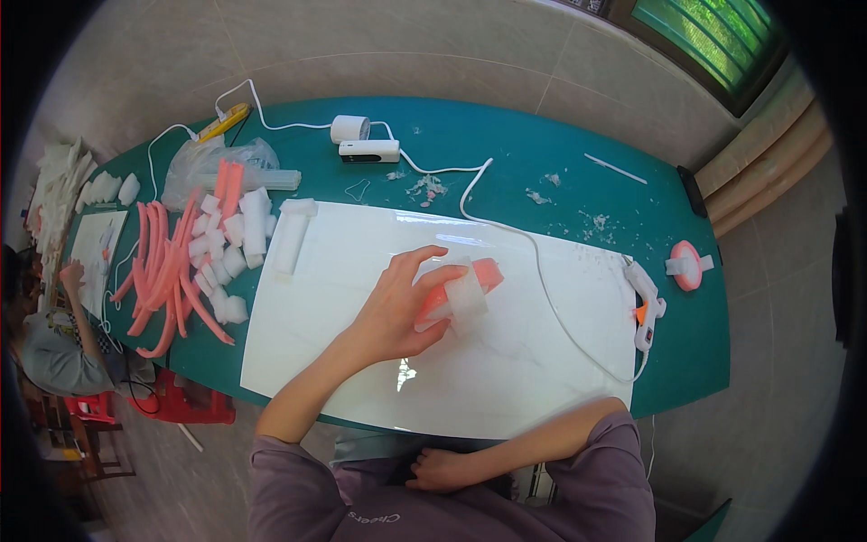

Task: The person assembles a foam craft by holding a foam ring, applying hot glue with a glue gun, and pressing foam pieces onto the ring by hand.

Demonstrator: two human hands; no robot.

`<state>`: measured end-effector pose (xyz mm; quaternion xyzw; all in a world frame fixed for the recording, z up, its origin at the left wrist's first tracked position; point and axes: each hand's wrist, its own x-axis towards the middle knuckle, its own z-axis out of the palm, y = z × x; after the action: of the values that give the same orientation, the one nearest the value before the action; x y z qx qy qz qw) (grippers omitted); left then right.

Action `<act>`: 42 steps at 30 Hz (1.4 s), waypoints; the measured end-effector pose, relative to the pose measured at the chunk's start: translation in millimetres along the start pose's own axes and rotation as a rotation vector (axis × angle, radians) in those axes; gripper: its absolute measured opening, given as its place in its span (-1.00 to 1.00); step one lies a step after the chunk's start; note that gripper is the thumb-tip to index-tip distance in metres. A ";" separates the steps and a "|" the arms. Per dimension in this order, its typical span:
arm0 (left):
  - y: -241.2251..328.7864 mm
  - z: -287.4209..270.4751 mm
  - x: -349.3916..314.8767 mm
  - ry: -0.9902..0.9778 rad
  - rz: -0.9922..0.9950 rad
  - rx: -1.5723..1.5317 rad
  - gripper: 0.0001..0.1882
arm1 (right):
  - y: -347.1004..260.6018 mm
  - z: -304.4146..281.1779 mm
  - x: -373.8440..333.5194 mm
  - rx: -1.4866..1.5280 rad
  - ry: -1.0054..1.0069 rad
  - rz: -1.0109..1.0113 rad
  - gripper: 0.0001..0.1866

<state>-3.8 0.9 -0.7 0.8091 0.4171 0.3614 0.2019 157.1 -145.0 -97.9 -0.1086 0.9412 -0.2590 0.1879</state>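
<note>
Above the white glossy board (361, 397), my left hand (393, 312) is closed on a pink foam piece with a wide white foam band across it (467, 296). The thumb sits at its near side and the fingers reach over the far side; part of the pink foam is hidden behind the hand and band. My right hand (440, 470) rests at my lap below the board's near edge, fingers curled, with nothing visible in them. A white glue gun (644, 307) with an orange trigger lies at the board's right edge, its cord curving across the board.
Left of the board are pink foam strips (163, 271), white foam pieces (256, 226) and a plastic bag (257, 155). A pink foam ring with white foam (687, 266) lies far right. White devices (368, 151) and foam scraps (426, 187) are behind. Another person (63, 348) sits left.
</note>
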 end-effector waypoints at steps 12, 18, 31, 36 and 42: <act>2.2 -1.6 1.0 0.036 0.013 0.050 -0.31 | -0.4 -2.8 0.8 -0.020 -0.022 0.004 -0.77; 3.6 -2.8 1.6 0.048 0.001 0.045 -0.32 | -0.2 -1.5 2.5 -0.010 -0.048 0.007 -0.76; 4.3 -4.2 2.3 0.041 -0.015 0.045 -0.32 | 0.6 0.1 2.1 -0.009 -0.029 -0.006 -0.77; 3.7 -3.4 1.8 0.031 -0.014 0.048 -0.31 | 0.3 0.9 1.6 -0.001 -0.003 -0.004 -0.78; 5.5 -4.3 2.5 0.028 -0.015 0.052 -0.32 | -0.2 0.2 2.8 0.039 -0.020 0.019 -0.78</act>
<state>-3.2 -0.1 6.6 0.8059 0.4351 0.3600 0.1777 154.6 -146.1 -98.8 -0.0984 0.9350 -0.2743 0.2020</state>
